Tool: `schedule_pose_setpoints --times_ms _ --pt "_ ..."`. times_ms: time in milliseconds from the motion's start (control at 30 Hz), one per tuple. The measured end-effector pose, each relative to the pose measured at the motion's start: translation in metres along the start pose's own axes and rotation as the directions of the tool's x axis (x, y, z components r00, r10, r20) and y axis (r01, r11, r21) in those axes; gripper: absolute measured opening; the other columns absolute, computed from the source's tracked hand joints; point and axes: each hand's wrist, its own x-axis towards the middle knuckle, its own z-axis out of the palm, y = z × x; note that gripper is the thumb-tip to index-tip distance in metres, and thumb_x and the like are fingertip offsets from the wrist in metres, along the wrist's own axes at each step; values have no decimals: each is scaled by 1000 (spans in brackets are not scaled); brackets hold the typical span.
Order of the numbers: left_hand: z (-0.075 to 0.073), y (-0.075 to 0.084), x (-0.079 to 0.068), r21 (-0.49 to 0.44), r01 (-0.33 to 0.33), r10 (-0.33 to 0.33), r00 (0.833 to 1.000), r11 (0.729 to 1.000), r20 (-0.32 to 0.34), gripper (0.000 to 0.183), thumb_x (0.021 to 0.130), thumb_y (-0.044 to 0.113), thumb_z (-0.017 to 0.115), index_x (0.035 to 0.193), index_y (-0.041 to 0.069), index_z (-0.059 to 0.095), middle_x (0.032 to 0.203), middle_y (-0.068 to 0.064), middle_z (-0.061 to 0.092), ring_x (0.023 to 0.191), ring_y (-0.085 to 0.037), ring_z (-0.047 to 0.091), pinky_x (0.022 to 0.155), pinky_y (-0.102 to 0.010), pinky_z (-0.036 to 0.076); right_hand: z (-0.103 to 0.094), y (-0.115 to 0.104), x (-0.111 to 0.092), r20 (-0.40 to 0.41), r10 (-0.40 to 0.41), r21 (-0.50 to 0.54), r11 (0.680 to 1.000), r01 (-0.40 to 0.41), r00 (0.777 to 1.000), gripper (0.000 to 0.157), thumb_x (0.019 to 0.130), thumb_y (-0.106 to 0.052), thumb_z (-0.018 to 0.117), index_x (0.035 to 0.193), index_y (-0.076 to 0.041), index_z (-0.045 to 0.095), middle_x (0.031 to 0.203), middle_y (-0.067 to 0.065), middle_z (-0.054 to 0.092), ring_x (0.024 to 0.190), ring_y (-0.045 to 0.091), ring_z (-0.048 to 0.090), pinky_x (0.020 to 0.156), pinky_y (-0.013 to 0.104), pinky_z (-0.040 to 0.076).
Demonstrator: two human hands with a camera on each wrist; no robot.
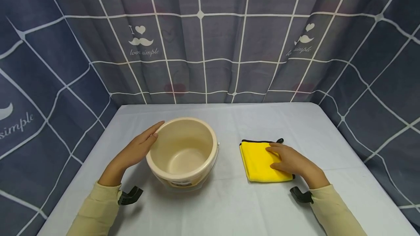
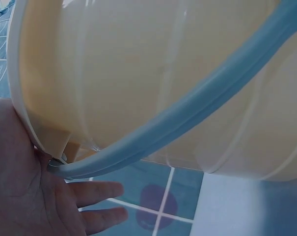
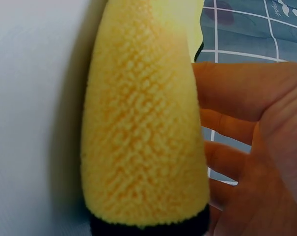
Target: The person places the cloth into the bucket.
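A cream plastic bucket (image 1: 182,150) stands upright on the white table, its inside bare. My left hand (image 1: 137,150) touches the bucket's left rim, with the fingers stretched along the outside. In the left wrist view the palm (image 2: 20,182) lies against the rim beside the end of the bucket's handle (image 2: 187,110). To the right lies a folded yellow towel (image 1: 257,161) with black edging. My right hand (image 1: 290,161) rests on its right part, fingers loosely extended. The right wrist view shows the towel's thick folded side (image 3: 143,128), with the fingers (image 3: 236,88) at its upper surface.
A white cloth covers the table (image 1: 229,207). Grey-blue checked curtains (image 1: 216,39) hang behind it and on both sides. A small black loop (image 1: 280,140) sticks out from the towel's far corner. Black wrist mounts (image 1: 130,196) extend from both sleeves.
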Motion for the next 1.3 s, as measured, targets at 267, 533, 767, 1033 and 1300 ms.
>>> schedule_pose_setpoints --times_ms 267,533,767,1033,1300 --pt "0 -2 0 -1 10 -10 1000 1000 3 53 113 30 35 162 13 28 163 -17 28 149 -40 23 114 -64 22 2 -1 0 -23 -7 -34 999 6 1000 46 89 -14 77 131 2 66 141 28 53 129 50 49 104 63 39" --pt "0 -4 0 -32 22 -22 1000 999 7 53 113 30 35 162 12 27 164 -17 27 150 -41 21 114 -65 20 1 0 -1 -65 -37 -63 997 33 997 38 89 -14 78 123 0 70 129 22 63 121 45 57 101 60 43" --pt "2 -8 2 -88 12 -12 1000 996 -3 52 113 27 34 162 10 27 164 -19 26 150 -40 19 115 -64 18 2 -3 -2 -85 0 -69 998 -6 996 35 90 -13 78 122 -2 71 119 14 69 111 38 63 96 57 48" --pt "5 -10 3 -142 -1 0 1000 990 -6 53 113 26 32 161 6 25 164 -20 24 150 -40 17 115 -65 16 4 -6 -2 -128 2 -101 995 -15 992 35 89 -13 77 122 -3 72 115 15 71 105 39 65 92 58 49" --pt "7 -10 3 -187 6 -9 1000 982 -12 53 113 26 32 161 6 25 163 -20 26 149 -39 21 115 -61 19 3 -7 -6 -145 35 -32 999 -41 989 34 90 -12 76 124 -5 72 116 15 71 106 38 64 93 58 49"
